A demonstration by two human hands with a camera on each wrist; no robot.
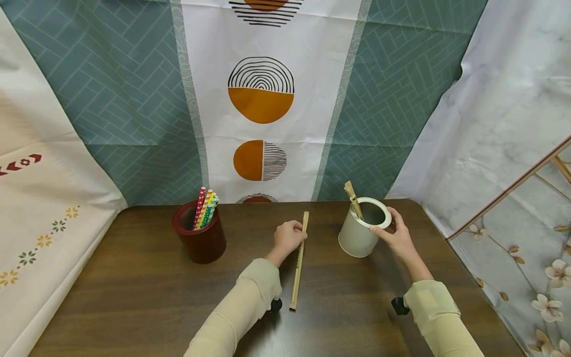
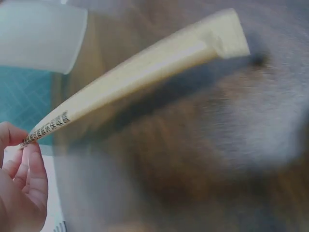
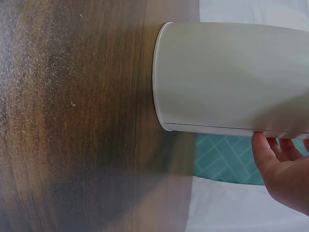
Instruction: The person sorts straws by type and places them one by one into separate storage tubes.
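Note:
My left hand (image 1: pixel 287 237) pinches a long tan paper-wrapped straw (image 1: pixel 298 277) between thumb and fingers near its far end. In the left wrist view the wrapper shows dark print by the fingers, and its flat sealed end points away from the hand over the table. Over on the right, my right hand (image 1: pixel 398 238) grips the rim and side of a pale grey can (image 1: pixel 357 243), which stands on the table tilted slightly in the head view. Another tan wrapped straw (image 1: pixel 352 197) leans inside the can, its lower part hidden.
A dark red can (image 1: pixel 202 248) stands at the back left, holding several patterned paper straws (image 1: pixel 206 208) in red, yellow and green. Behind the brown wooden table (image 1: pixel 147 297) hangs a green and white patterned cloth (image 1: pixel 134 99), with pale cloths on both sides.

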